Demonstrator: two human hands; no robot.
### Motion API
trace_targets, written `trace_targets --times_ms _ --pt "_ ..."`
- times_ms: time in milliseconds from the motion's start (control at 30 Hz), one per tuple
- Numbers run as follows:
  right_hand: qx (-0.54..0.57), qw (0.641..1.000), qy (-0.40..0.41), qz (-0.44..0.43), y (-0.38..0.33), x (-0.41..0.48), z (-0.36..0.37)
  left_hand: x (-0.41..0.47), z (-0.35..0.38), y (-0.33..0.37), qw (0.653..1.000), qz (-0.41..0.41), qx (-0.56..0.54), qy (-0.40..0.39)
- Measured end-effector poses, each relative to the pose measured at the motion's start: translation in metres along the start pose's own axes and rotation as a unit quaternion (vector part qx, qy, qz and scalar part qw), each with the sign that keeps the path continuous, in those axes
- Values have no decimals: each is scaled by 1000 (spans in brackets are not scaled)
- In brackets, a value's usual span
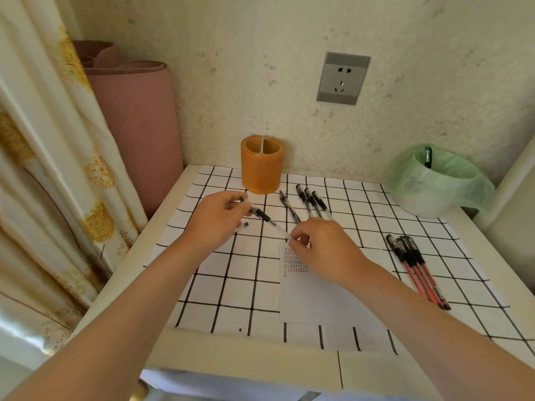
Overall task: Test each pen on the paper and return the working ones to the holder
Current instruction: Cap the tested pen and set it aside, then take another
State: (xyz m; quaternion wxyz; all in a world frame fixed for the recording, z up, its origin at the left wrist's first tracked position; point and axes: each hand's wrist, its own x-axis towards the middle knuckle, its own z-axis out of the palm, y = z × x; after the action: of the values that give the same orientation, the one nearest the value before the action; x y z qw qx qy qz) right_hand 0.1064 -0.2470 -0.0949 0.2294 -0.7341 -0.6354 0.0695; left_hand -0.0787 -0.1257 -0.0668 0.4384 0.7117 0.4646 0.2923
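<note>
Left hand point(217, 218) and right hand point(321, 250) pinch the pen point(267, 219), one at each end; loose cap point(246, 224) lies beside the left hand — a nudge could roll it off the table point(231, 363).

Orange holder point(262, 166) sat at the table's back edge, black pens point(312, 202) just beside it, red pens point(417, 270) by the right edge, clear pen point(267, 219) held up mid-table, scribbled paper point(312, 299) nearer the front.

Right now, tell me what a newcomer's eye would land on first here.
Both hands meet mid-table: the left hand and right hand each pinch an end of one clear pen just beyond the paper. Behind them the orange holder stands by the wall, and a green-lined bin sits at the far right corner.
</note>
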Motion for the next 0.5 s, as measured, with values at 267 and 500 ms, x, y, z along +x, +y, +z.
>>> trace_targets --times_ms 267,500 --pt "-85 986 -10 142 -9 38 7 -2 -21 -21 932 18 361 -24" --pt "-109 980 12 167 -5 51 17 -9 -31 -30 888 7 453 -81"
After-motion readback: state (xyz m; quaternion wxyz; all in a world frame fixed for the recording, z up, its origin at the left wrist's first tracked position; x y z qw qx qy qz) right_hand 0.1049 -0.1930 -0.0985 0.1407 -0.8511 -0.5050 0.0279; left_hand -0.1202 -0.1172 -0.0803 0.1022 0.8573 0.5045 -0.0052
